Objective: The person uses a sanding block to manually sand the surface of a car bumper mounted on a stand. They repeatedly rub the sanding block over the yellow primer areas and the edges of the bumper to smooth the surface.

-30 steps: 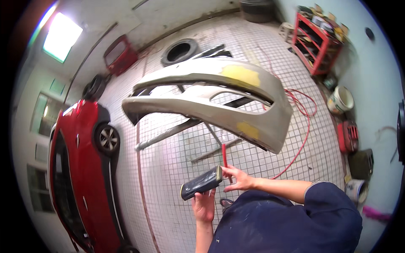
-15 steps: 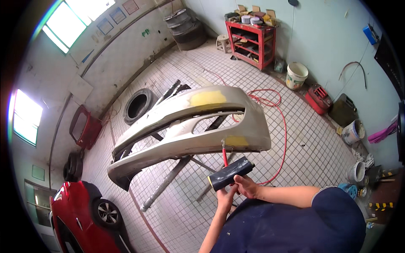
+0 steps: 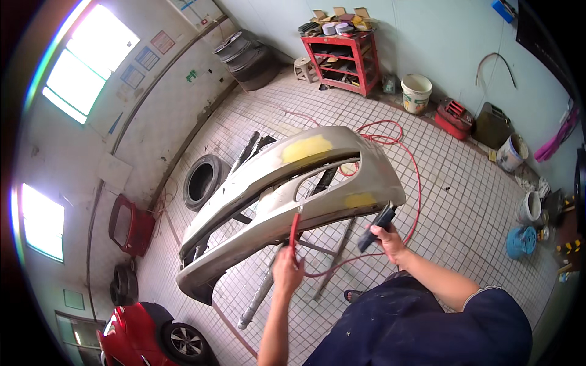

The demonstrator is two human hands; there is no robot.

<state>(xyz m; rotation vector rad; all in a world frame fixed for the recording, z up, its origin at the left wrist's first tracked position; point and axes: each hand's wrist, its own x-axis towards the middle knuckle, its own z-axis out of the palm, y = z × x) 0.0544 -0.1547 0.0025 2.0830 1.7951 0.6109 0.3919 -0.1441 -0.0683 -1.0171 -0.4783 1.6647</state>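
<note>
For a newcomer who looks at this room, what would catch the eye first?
Probably the pale car bumper with yellow patches, on a stand at the centre. In front, the left hand grips a red tube and the right hand a dark block; a red car shows at lower left.

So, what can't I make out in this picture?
All in the head view:
- slim red tool with metal tip: lower end, hidden by the left hand
- dark rectangular block: gripped part, covered by the right hand
- glossy red car: remainder, cut off by the lower edge
- red metal shelf cart: contents, too small
</note>
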